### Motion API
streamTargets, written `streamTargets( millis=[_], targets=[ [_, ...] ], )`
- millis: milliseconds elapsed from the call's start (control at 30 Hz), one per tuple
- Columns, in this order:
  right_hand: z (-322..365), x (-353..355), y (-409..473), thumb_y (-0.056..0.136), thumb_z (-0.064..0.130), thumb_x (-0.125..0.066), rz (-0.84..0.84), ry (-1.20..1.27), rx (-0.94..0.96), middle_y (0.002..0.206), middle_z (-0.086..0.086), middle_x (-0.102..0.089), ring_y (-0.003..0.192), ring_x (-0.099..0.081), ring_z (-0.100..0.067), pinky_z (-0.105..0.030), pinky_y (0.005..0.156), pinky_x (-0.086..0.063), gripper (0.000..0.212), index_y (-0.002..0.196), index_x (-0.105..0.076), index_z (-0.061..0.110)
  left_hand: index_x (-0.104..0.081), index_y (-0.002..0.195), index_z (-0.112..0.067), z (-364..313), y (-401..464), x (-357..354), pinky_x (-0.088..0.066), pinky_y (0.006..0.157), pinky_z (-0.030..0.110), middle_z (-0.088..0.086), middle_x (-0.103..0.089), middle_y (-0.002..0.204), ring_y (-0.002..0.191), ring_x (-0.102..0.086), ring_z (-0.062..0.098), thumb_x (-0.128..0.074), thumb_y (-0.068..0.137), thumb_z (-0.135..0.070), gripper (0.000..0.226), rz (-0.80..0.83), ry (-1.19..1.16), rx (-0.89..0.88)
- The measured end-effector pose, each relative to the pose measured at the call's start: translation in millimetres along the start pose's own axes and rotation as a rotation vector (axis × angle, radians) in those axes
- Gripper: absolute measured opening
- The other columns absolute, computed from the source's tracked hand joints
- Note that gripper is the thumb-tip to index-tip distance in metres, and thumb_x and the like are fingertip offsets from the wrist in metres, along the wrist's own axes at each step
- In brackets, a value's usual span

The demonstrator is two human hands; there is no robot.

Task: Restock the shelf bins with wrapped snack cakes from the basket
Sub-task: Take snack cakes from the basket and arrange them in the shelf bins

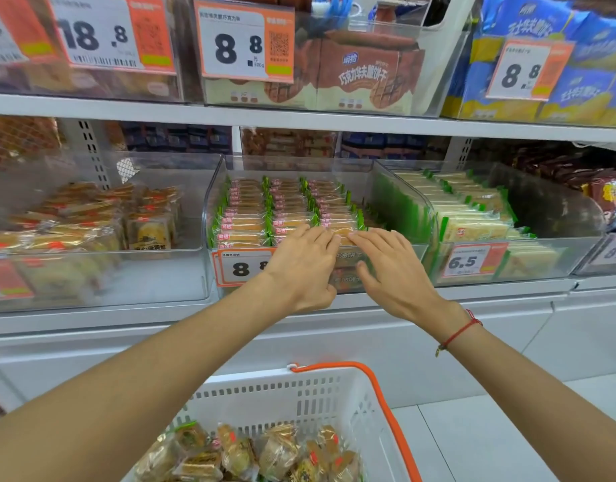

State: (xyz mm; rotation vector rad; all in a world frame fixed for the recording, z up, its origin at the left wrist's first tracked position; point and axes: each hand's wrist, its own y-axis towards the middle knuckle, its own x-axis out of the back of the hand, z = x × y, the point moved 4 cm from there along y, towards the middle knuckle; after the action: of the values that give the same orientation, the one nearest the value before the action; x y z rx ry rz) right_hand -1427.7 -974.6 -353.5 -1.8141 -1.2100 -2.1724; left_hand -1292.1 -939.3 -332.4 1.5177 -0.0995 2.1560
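A clear middle shelf bin (212, 189) holds neat rows of green-edged wrapped snack cakes (285, 207). My left hand (305, 264) and my right hand (390, 269) reach over its front wall side by side. Their straight fingertips press on the front cakes (343, 233) in the right-hand row. Neither hand grips anything. Below, a white basket (299, 394) with an orange handle (386, 408) holds several wrapped cakes in gold and clear wrappers (251, 453).
A clear bin (91, 283) with loose yellow cakes sits to the left, and another (543, 248) with pale green-wrapped cakes to the right. Price tags hang on the bin fronts. An upper shelf (299, 116) carries boxed and bagged snacks.
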Motion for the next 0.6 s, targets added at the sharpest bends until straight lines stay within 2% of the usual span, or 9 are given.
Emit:
streamTargets(
  millis=[100, 167, 267, 367, 433, 500, 600],
  targets=[
    [-2.3, 2.6, -0.7, 0.091, 0.033, -0.038, 0.010, 0.015, 0.008, 0.134, 0.000, -0.055, 0.126, -0.045, -0.020, -0.038, 0.110, -0.027, 0.050, 0.136, -0.051, 0.014, -0.027, 0.147, -0.007, 1.8, -1.9, 4.3, -0.018, 0.116, 0.040, 0.010, -0.033, 0.151, 0.140, -0.027, 0.024, -0.045, 0.086, -0.041, 0.072, 0.016, -0.041, 0.002],
    [-0.3, 9.1, -6.0, 0.090, 0.024, -0.051, -0.045, 0.061, 0.049, 0.132, 0.001, -0.055, 0.125, -0.047, -0.020, -0.037, 0.108, -0.032, 0.044, 0.133, -0.053, 0.015, -0.023, 0.149, -0.011, 5.2, -10.6, 7.0, -0.013, 0.118, 0.038, 0.005, -0.026, 0.155, 0.144, -0.020, 0.021, -0.048, 0.088, -0.034, 0.070, -0.055, -0.151, 0.031],
    [10.3, 23.9, -22.2, 0.083, 0.010, -0.064, -0.177, 0.078, 0.109, 0.120, 0.000, -0.059, 0.115, -0.050, -0.020, -0.031, 0.096, -0.039, 0.041, 0.123, -0.059, 0.015, -0.038, 0.144, -0.012, 6.3, -41.3, 8.2, -0.023, 0.113, 0.035, 0.003, -0.041, 0.147, 0.136, -0.035, 0.021, -0.057, 0.082, -0.020, 0.065, -0.313, -0.338, 0.116],
    [27.0, 22.2, -41.6, 0.086, 0.015, -0.061, -0.173, 0.124, 0.116, 0.107, 0.001, -0.061, 0.102, -0.052, -0.019, -0.029, 0.081, -0.042, 0.027, 0.113, -0.063, 0.016, -0.049, 0.134, -0.015, 0.6, -83.4, -8.1, -0.036, 0.101, 0.032, 0.000, -0.053, 0.134, 0.123, -0.046, 0.018, -0.055, 0.080, -0.024, 0.055, -0.429, -0.483, 0.260],
    [40.4, 0.6, -56.3, 0.089, 0.020, -0.058, -0.015, 0.202, 0.093, 0.106, 0.002, -0.061, 0.100, -0.054, -0.018, -0.026, 0.078, -0.041, 0.023, 0.112, -0.064, 0.018, -0.055, 0.127, -0.018, -5.7, -111.9, -30.4, -0.041, 0.095, 0.032, -0.004, -0.057, 0.126, 0.117, -0.048, 0.016, -0.053, 0.081, -0.027, 0.047, -0.410, -0.568, 0.354],
    [56.6, -33.5, -75.8, 0.093, 0.023, -0.055, 0.243, 0.232, 0.086, 0.113, 0.003, -0.060, 0.108, -0.052, -0.017, -0.026, 0.083, -0.042, 0.024, 0.115, -0.062, 0.021, -0.060, 0.119, -0.021, -14.5, -141.7, -60.2, -0.043, 0.092, 0.034, -0.006, -0.060, 0.120, 0.113, -0.051, 0.015, -0.057, 0.083, -0.025, 0.037, -0.341, -0.630, 0.428],
    [75.4, -85.6, -105.9, 0.095, 0.024, -0.050, 0.608, 0.198, 0.095, 0.123, 0.002, -0.057, 0.118, -0.049, -0.018, -0.031, 0.094, -0.041, 0.027, 0.120, -0.059, 0.023, -0.061, 0.119, -0.026, -28.6, -179.7, -105.3, -0.038, 0.099, 0.031, -0.010, -0.058, 0.123, 0.118, -0.048, 0.012, -0.061, 0.088, -0.022, 0.031, -0.117, -0.718, 0.505]
  ],
)
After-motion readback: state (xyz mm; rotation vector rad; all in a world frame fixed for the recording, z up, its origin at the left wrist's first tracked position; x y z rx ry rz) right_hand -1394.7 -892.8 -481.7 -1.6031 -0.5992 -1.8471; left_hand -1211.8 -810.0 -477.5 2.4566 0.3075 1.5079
